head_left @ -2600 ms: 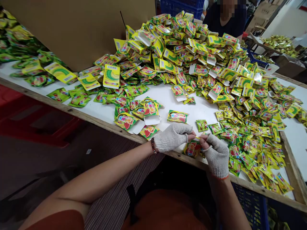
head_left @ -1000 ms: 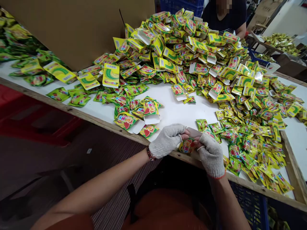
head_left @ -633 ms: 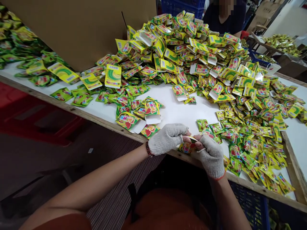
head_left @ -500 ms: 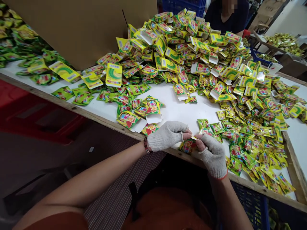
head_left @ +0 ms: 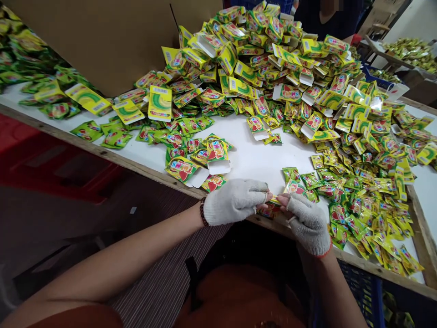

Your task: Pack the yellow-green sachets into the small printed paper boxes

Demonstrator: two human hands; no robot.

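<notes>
A small yellow and green candy box [head_left: 269,210] is at the front edge of the table, largely covered by my fingers. My left hand [head_left: 239,200], in a white fingerless-tip glove, pinches its top edge from the left. From the right, my right hand [head_left: 305,218], gloved the same way, closes its thumb and fingers on that edge. Just behind lies another candy box [head_left: 294,187] among green candy packets [head_left: 310,180]. To the left of my hands, an open-flapped box [head_left: 217,152] rests on other boxes and packets.
A tall heap of yellow candy boxes [head_left: 246,59] covers the back of the table [head_left: 252,155]. Yellow packets [head_left: 372,218] spread to the right, inside a wooden rim [head_left: 421,237]. A large cardboard box [head_left: 129,41] stands at back left. Across the table is a person [head_left: 327,27].
Both hands have closed in on the box's top edge, with the fingers shifted along it. The view has tilted slightly; the heaps look unchanged.
</notes>
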